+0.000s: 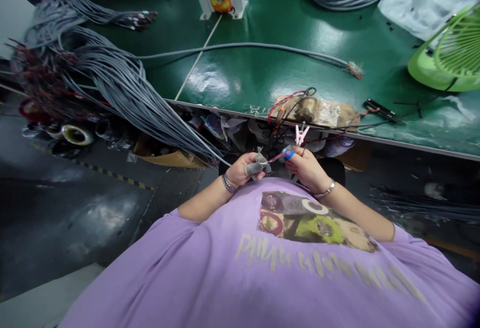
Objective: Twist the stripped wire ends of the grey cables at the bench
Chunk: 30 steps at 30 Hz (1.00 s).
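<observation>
My left hand [242, 169], with grey coverings on its fingertips, is closed around the end of a grey cable [212, 152] running in from the left bundle. Thin red and dark wires [276, 157] come out of that end and stretch across to my right hand [309, 170]. There, a thumb and finger pinch the wires, and something blue wraps one fingertip. Just above the right hand, a pink clip [301, 134] hangs at the table's edge. Both hands are in front of my body, below the edge. The fine wire tips are too small to make out.
A thick bundle of grey cables [112, 68] drapes over the green table [255, 78] at left. One cut cable [262, 45] lies across the top. A taped block [318, 110], a black tool [382, 110] and a green fan [446, 58] are to the right.
</observation>
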### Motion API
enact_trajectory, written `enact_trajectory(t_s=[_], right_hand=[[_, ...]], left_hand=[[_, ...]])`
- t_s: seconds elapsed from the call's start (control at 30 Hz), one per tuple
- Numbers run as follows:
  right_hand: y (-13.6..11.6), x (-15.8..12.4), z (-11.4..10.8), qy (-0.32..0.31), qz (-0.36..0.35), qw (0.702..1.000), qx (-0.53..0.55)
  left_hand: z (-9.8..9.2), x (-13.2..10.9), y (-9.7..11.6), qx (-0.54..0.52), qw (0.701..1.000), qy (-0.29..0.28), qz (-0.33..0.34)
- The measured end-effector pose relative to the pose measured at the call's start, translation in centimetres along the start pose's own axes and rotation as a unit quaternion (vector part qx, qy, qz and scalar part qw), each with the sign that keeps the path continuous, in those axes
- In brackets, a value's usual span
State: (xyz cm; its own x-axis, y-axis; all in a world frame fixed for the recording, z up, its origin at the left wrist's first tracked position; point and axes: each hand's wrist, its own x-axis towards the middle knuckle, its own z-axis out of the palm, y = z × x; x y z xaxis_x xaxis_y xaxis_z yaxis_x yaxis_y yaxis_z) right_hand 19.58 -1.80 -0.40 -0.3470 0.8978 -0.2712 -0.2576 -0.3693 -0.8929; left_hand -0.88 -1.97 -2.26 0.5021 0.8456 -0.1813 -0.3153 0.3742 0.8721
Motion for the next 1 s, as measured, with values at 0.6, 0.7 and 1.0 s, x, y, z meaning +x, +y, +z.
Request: enact_trajectory(t_s=[0.6, 0.7, 1.0], right_hand=[[-0.7, 0.4, -1.1, -0.113, 0.11, 0.986, -0.053], [-0.7, 0.1, -0.6, -0.112, 0.117, 0.985, -0.052], [0.7, 0.3, -6.0, 0.145, 0.053, 0.986, 0.069]], left_hand=[[0.0, 1.0, 2.4, 0.287, 0.954, -0.057, 0.067], [0.2, 1.5, 2.3, 0.299, 0.949, -0.074, 0.07], [1.0, 1.3, 2.1, 0.255, 0.96, -0.112, 0.036]])
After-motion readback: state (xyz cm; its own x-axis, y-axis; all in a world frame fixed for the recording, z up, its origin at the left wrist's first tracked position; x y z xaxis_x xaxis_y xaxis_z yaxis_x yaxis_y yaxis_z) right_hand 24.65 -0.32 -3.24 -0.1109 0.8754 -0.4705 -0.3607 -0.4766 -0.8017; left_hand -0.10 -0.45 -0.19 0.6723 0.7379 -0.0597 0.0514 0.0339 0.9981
